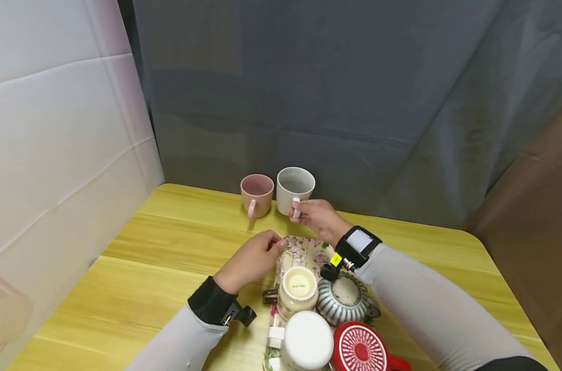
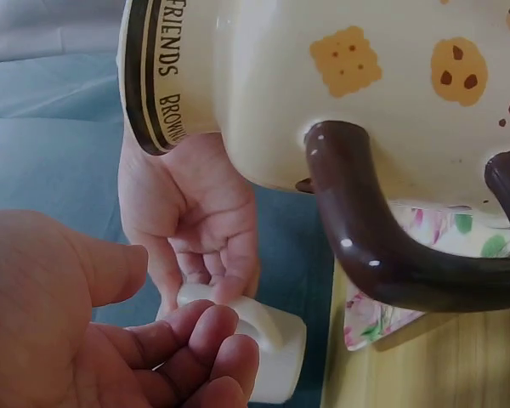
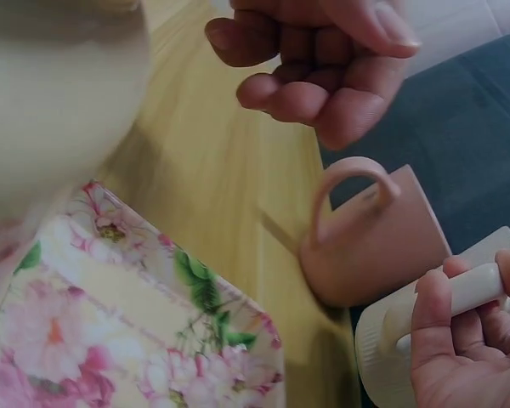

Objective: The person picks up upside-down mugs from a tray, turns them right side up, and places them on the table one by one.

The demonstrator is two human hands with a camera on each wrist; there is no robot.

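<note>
White mug (image 1: 295, 188) stands beside pink mug (image 1: 256, 194), handle pinched by right hand (image 1: 319, 218); left hand (image 1: 250, 259) loosely curled, empty; four cups remain on floral tray (image 1: 304, 251).

On the cream mug (image 2: 263, 93) that fills the top of the left wrist view we read "FRIENDS" and, further along the same dark band near its rim at about ten o'clock, "BROWN", the rest of the word passing out of sight. In the head view, the upturned base of that mug (image 1: 299, 282), at about six o'clock, carries a small dark mark that is too small for us to read.
</note>
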